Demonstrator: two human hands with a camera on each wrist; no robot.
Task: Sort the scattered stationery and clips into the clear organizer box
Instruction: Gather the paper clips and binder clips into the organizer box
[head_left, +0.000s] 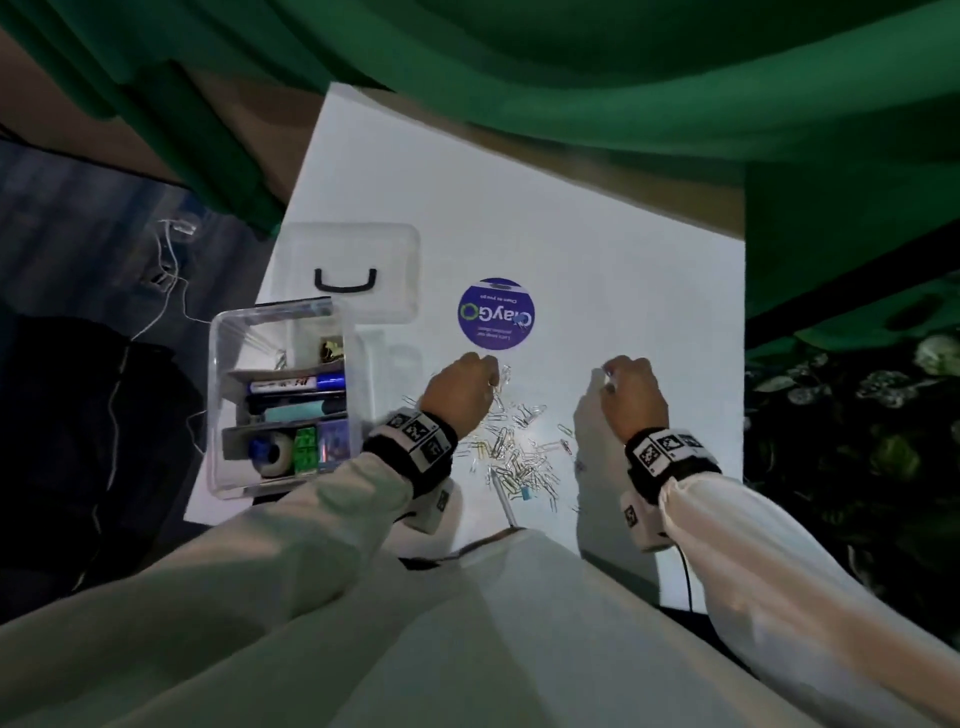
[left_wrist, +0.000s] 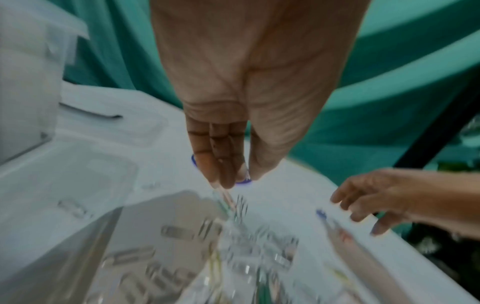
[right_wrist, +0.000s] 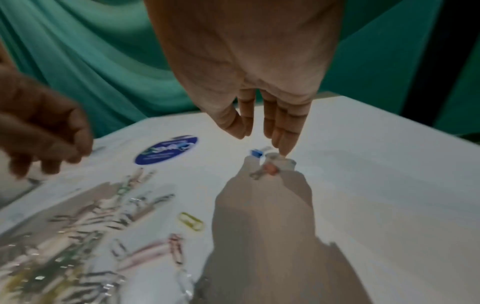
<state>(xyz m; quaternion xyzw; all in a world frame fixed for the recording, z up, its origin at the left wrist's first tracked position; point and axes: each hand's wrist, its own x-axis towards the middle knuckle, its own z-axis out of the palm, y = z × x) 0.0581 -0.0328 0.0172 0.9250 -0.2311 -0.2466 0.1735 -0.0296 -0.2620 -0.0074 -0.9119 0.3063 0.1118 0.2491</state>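
I see the paper clips (head_left: 511, 447) lying in a loose scatter on the white table (head_left: 597, 218), between my two wrists and just this side of the round purple sticker (head_left: 497, 313). My left hand (head_left: 464, 395) sits at the far left edge of the pile, fingers pointing down and bunched together; from the left wrist view the fingertips (left_wrist: 223, 174) and thumb are drawn close above a few clips, but the blur stops me telling whether they actually pinch one. My right hand (head_left: 631, 397) is off to the right of the pile, its fingers straight and reaching down so the tips (right_wrist: 284, 144) touch a small separate cluster of clips (right_wrist: 270, 164), one blue and one reddish among them; nothing is gripped there that I can make out. The clear organizer box (head_left: 283, 400) stands open at the left, near the table edge, already holding markers (head_left: 296, 384), green clips (head_left: 305, 449) and a tape roll (head_left: 275, 457) in its compartments. Its lid (head_left: 358, 270) lies flat just beyond it.
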